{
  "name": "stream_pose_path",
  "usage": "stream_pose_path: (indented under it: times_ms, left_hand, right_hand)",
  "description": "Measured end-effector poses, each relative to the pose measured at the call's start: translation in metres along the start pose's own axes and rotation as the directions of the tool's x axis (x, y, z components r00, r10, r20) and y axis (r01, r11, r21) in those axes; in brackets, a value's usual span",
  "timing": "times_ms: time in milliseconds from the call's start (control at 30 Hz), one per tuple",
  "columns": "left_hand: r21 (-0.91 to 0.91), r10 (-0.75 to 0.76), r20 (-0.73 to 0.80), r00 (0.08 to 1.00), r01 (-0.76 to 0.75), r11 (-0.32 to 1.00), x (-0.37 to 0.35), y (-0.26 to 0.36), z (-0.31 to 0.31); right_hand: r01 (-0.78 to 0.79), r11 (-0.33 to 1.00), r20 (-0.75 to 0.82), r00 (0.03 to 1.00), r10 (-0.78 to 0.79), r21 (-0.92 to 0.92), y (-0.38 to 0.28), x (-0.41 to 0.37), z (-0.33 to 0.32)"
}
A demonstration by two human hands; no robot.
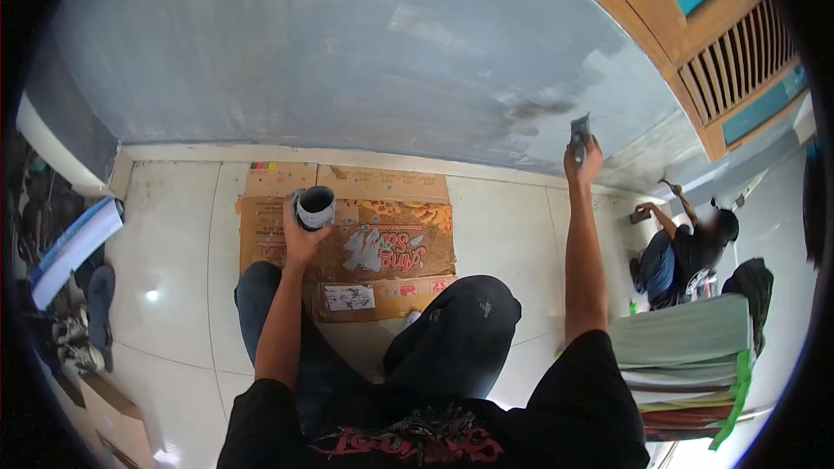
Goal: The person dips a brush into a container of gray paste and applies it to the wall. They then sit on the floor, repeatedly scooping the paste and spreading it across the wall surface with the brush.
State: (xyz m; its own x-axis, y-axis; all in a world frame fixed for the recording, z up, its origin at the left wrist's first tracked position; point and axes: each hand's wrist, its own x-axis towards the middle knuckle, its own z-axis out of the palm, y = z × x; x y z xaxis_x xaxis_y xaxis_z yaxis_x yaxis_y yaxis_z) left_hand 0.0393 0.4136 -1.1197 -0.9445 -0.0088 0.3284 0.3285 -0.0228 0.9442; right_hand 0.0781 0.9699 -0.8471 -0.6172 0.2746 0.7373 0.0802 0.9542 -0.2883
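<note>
My left hand (pixel 301 241) is wrapped round a paint-smeared cup (pixel 316 210) with a dark inside, held above the cardboard. What the cup contains cannot be made out. Out to the right, my right hand (pixel 585 165) grips a flat grey paintbrush (pixel 580 127), its bristle end up against the wall (pixel 347 61). Grey paint covers most of this wall in streaks. Around the brush the coat is patchy, with a darker smear to its left and paler parts to its right.
Flattened cardboard (pixel 287 247) with grey spatters lies on the tiled floor (pixel 174 295) before my knees. At right another person (pixel 686 243) crouches by the wall, near stacked folded cloth (pixel 686 339). A wooden window frame (pixel 695 43) borders the wall. Shoes (pixel 78 339) and a box (pixel 113 421) are at left.
</note>
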Motion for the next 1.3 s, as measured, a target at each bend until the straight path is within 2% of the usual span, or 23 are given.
stream_pose_path:
  times_ms: [67, 133, 200, 267, 333, 400, 433, 500, 533, 600, 633, 700, 733, 800, 867, 900, 933, 1000, 1033, 1100, 1133, 1200, 1300]
  left_hand:
    - [0.062, 0.009, -0.027, 1.000, -0.007, 0.998, -0.001, 0.005, 0.004]
    - [0.029, -0.019, 0.006, 1.000, 0.019, 0.999, -0.002, 0.006, 0.005]
    - [0.094, 0.018, 0.009, 1.000, -0.019, 0.995, -0.004, -0.003, 0.004]
    - [0.024, 0.012, 0.029, 0.999, -0.013, 1.000, -0.006, -0.005, 0.003]
    - [0.000, 0.005, 0.023, 1.000, -0.005, 1.000, -0.005, -0.013, 0.000]
    - [0.018, 0.051, 0.025, 0.998, -0.052, 0.999, -0.003, -0.010, 0.000]
    - [-0.016, -0.009, 0.037, 0.999, 0.009, 1.000, -0.003, -0.001, -0.001]
    - [0.016, 0.008, 0.024, 1.000, -0.008, 1.000, -0.001, 0.003, -0.003]
    - [0.043, 0.020, 0.021, 1.000, -0.021, 0.999, -0.001, 0.003, -0.004]
    - [0.057, 0.013, 0.011, 1.000, -0.014, 0.998, 0.001, 0.007, -0.007]
    - [0.071, 0.006, 0.003, 1.000, -0.006, 0.997, 0.001, 0.009, -0.006]
    - [0.015, 0.025, -0.017, 1.000, -0.025, 1.000, 0.004, -0.003, -0.003]
    - [-0.027, 0.038, -0.033, 0.999, -0.039, 0.999, 0.002, -0.008, -0.001]
    - [0.014, 0.034, -0.050, 0.998, -0.033, 0.999, 0.001, 0.001, 0.003]
    - [0.048, 0.055, -0.048, 0.997, -0.053, 0.997, -0.003, 0.004, 0.006]
    - [0.134, 0.051, -0.004, 0.999, -0.049, 0.990, -0.002, 0.020, 0.005]
    - [0.145, 0.018, 0.004, 1.000, -0.018, 0.989, -0.004, 0.028, 0.008]
    - [-0.022, 0.028, 0.001, 1.000, -0.028, 0.999, -0.009, 0.037, 0.017]
    - [-0.009, 0.004, 0.018, 1.000, -0.004, 1.000, -0.011, 0.041, 0.020]
    - [-0.023, 0.067, 0.035, 0.997, -0.066, 0.998, -0.015, 0.045, 0.026]
    - [-0.018, 0.050, 0.045, 0.998, -0.049, 0.999, -0.018, 0.048, 0.029]
    - [0.033, 0.130, 0.043, 0.991, -0.132, 0.991, -0.022, 0.048, 0.034]
    - [-0.033, 0.167, 0.027, 0.986, -0.166, 0.986, -0.023, 0.038, 0.040]
  right_hand:
    - [0.044, 0.992, 0.012, 0.999, -0.042, -0.121, -0.027, 0.011, 0.001]
    - [0.278, 0.940, 0.034, 0.956, -0.290, 0.200, -0.094, 0.018, 0.024]
    - [0.615, 0.782, -0.096, 0.789, -0.607, 0.104, -0.170, 0.029, 0.056]
    - [0.525, 0.713, -0.037, 0.816, -0.577, 0.465, -0.250, 0.034, 0.094]
    - [0.517, 0.617, 0.009, 0.762, -0.648, 0.593, -0.313, 0.034, 0.123]
    - [0.594, 0.565, 0.004, 0.687, -0.726, 0.573, -0.372, 0.040, 0.117]
    - [0.668, 0.560, -0.033, 0.657, -0.754, 0.490, -0.387, 0.045, 0.119]
    - [0.736, 0.545, -0.068, 0.618, -0.783, 0.402, -0.384, 0.054, 0.137]
    - [0.523, 0.667, -0.009, 0.790, -0.613, 0.530, -0.354, 0.060, 0.158]
    - [0.436, 0.774, 0.015, 0.867, -0.498, 0.459, -0.308, 0.067, 0.142]
    - [0.576, 0.774, -0.032, 0.807, -0.590, 0.262, -0.282, 0.062, 0.111]
    - [0.544, 0.838, -0.035, 0.839, -0.543, 0.032, -0.190, 0.052, 0.093]
    - [0.461, 0.886, 0.040, 0.886, -0.463, 0.046, -0.167, 0.044, 0.066]
    - [0.122, 0.988, 0.091, 0.987, -0.130, 0.092, -0.115, 0.021, 0.036]
    - [0.005, 0.999, 0.148, 0.989, -0.011, 0.042, -0.099, 0.009, 0.007]
    - [-0.121, 0.971, 0.192, 0.978, 0.081, 0.204, -0.105, 0.003, 0.000]
    - [-0.255, 0.900, 0.243, 0.954, 0.175, 0.353, -0.117, 0.001, -0.007]
    - [-0.419, 0.660, 0.448, 0.884, 0.137, 0.624, -0.186, -0.013, -0.019]
    - [-0.545, 0.576, 0.544, 0.816, 0.196, 0.610, -0.211, -0.023, -0.017]
    - [-0.707, 0.570, 0.823, 0.561, 0.091, 0.419, -0.250, -0.038, -0.016]
    - [-0.720, 0.563, 0.830, 0.548, 0.102, 0.406, -0.279, -0.045, -0.018]
    - [-0.804, 0.540, 0.952, 0.305, 0.012, 0.250, -0.324, -0.057, -0.015]
    - [-0.841, 0.510, 0.978, 0.210, -0.002, 0.182, -0.323, -0.077, 0.005]
